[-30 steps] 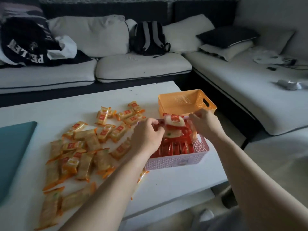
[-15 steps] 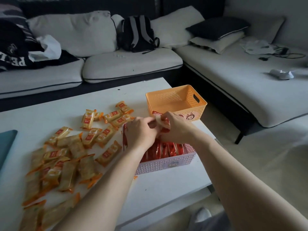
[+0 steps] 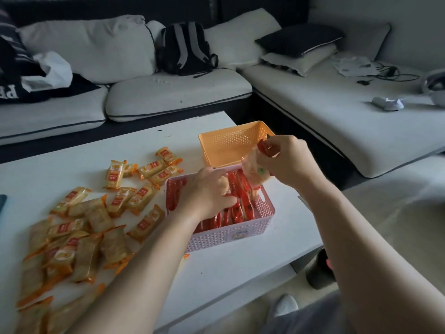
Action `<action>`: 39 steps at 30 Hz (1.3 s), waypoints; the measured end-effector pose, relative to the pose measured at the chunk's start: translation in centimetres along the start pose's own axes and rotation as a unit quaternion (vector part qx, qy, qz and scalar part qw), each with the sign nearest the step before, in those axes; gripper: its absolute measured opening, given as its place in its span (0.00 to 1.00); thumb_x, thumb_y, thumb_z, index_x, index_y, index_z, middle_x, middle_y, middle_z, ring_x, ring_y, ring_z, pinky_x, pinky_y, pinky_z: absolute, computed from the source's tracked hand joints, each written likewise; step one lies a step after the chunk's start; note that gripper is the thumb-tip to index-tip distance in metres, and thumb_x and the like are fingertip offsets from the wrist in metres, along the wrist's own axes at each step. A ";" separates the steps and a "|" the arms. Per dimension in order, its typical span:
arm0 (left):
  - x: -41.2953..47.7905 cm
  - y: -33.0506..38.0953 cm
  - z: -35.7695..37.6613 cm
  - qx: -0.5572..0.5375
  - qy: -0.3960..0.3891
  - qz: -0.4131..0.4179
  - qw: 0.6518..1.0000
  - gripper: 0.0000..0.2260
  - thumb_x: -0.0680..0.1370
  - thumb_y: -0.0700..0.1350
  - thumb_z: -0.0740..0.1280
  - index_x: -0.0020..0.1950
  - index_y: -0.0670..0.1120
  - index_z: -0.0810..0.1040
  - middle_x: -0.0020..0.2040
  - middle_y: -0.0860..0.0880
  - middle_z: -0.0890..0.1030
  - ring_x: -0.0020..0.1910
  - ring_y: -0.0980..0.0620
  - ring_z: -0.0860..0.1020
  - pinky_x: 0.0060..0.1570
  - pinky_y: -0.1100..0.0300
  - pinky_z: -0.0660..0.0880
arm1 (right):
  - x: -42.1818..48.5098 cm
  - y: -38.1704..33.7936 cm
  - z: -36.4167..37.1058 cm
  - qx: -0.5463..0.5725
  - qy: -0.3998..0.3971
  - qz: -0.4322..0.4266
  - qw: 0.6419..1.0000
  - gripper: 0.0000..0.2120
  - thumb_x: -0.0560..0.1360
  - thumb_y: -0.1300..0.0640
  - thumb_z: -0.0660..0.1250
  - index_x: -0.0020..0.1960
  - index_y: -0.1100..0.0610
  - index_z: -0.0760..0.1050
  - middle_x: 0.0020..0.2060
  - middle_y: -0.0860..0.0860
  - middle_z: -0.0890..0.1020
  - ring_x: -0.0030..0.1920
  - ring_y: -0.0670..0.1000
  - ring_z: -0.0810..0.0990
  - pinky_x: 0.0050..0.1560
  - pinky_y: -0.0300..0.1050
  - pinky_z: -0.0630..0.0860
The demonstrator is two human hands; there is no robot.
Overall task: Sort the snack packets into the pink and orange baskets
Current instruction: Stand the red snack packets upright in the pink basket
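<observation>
Partly hidden, left hand [image 3: 207,191] among red packets [image 3: 243,206]

Head camera looks down, close over the table [image 3: 60,160].

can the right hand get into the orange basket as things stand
Probably yes: the right hand hovers by the orange basket, whose open top has nothing over it. The hand does hold a red packet.

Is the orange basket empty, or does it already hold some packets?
Empty as far as visible: the orange basket shows only bare floor and walls; the right hand hides its near right corner.
</observation>
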State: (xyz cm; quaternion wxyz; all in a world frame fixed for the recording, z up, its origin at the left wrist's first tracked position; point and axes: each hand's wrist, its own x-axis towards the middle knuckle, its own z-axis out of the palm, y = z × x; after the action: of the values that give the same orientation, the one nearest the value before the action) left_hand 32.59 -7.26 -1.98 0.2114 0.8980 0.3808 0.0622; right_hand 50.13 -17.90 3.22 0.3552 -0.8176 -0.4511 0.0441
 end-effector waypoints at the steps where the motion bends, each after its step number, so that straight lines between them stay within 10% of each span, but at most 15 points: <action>1: 0.0 -0.3 0.2 0.005 -0.029 -0.007 1.000 0.33 0.73 0.58 0.73 0.77 0.57 0.68 0.77 0.52 0.67 0.74 0.47 0.69 0.68 0.45 0.72 | -0.1 0.0 -0.2 -0.028 -0.025 0.014 0.999 0.07 0.74 0.52 0.70 0.48 0.54 0.83 0.40 0.51 0.84 0.35 0.50 0.83 0.33 0.48 0.83; 6: -0.4 -1.1 0.8 -0.016 0.059 0.028 0.998 0.15 0.78 0.51 0.72 0.64 0.56 0.79 0.69 0.54 0.76 0.66 0.50 0.76 0.60 0.50 0.77 | -0.8 -0.4 1.6 -0.156 -0.143 0.028 0.977 0.09 0.75 0.53 0.70 0.44 0.60 0.82 0.36 0.53 0.84 0.34 0.50 0.84 0.32 0.44 0.82; 13: -0.4 -1.2 -0.8 -0.153 0.179 -0.017 0.972 0.17 0.83 0.61 0.59 0.60 0.53 0.79 0.43 0.54 0.83 0.38 0.54 0.80 0.33 0.60 0.73 | -0.6 -0.5 1.8 -0.183 -0.161 0.052 0.968 0.15 0.76 0.49 0.72 0.35 0.56 0.75 0.31 0.50 0.80 0.28 0.47 0.80 0.25 0.37 0.72; 19: -0.8 -0.3 -1.9 -0.529 0.098 -0.171 0.826 0.18 0.84 0.59 0.58 0.63 0.47 0.75 0.43 0.42 0.87 0.37 0.43 0.87 0.29 0.57 0.81 | -1.8 -0.6 4.0 -0.237 -0.246 0.035 0.939 0.04 0.79 0.61 0.64 0.53 0.58 0.74 0.38 0.52 0.79 0.37 0.50 0.80 0.38 0.44 0.82; 28: -2.1 1.3 -1.5 -0.622 -0.027 -0.139 0.770 0.14 0.84 0.49 0.62 0.60 0.41 0.81 0.49 0.37 0.86 0.41 0.42 0.86 0.30 0.59 0.79 | -0.8 -1.4 1.6 -0.092 -0.129 0.088 0.983 0.13 0.83 0.57 0.58 0.46 0.60 0.79 0.36 0.52 0.82 0.34 0.52 0.83 0.32 0.45 0.81; 35: -1.6 3.1 0.8 -0.533 -0.005 0.009 0.846 0.20 0.78 0.35 0.67 0.60 0.59 0.83 0.58 0.53 0.85 0.62 0.50 0.81 0.61 0.52 0.78 | -1.5 -1.4 -0.4 0.221 -0.221 0.225 0.923 0.33 0.82 0.34 0.50 0.45 0.57 0.82 0.35 0.56 0.86 0.33 0.51 0.84 0.35 0.42 0.78; 39: -1.5 3.7 1.6 -0.442 -0.030 0.074 0.893 0.27 0.77 0.33 0.67 0.68 0.61 0.77 0.62 0.57 0.82 0.61 0.62 0.79 0.60 0.61 0.76 | -1.0 -0.4 -1.6 0.244 -0.186 0.218 0.927 0.12 0.80 0.49 0.65 0.52 0.56 0.81 0.39 0.54 0.85 0.33 0.49 0.84 0.32 0.42 0.79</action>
State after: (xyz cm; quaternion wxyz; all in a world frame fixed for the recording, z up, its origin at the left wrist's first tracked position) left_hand 34.46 -11.15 -1.75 0.5932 0.7386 0.2401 0.2123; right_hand 49.91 -19.38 4.36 0.4349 -0.7610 -0.2953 0.3802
